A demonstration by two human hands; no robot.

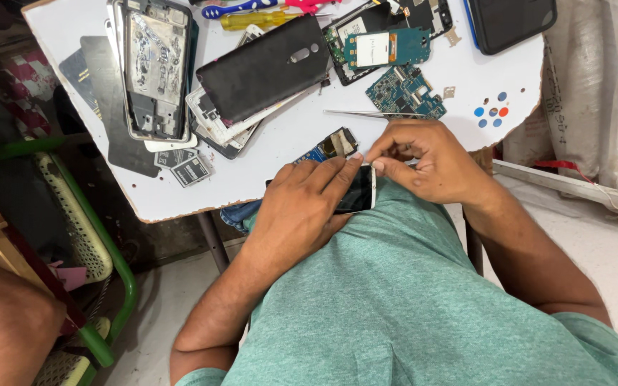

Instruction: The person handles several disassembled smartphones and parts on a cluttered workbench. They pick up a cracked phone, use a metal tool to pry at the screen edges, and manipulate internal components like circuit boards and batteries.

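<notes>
White worktop (pixel 287 154) with chipped edges fills the upper half of the frame, littered with phone parts. Upper left: a stripped phone frame (pixel 153 68) on dark flat sheets; just right of it a black back cover (pixel 266 66) lying tilted over a stack of other shells. Top centre: screwdrivers (pixel 252 13) with blue, yellow and pink handles. Upper centre-right: blue-green circuit boards (pixel 403 91), metal tweezers (pixel 366 113) just below them. Top right: a dark phone (pixel 513 21) at the worktop edge. Two small batteries (pixel 186 166) near the lower left edge. Pale floor below, green metal chair frame (pixel 109 264) at left, white sacks (pixel 609 86) at right.

Centre of frame: a small phone (pixel 357 191) with white rim and dark screen, held over the lap against the green shirt, just off the worktop edge. Left hand (pixel 302 207) wraps it from below-left, fingers closed on it, forefinger stretched along its top edge. Right hand (pixel 430 161) meets it at the upper right corner, thumb and forefinger pinched together on the rim, other fingers curled.
</notes>
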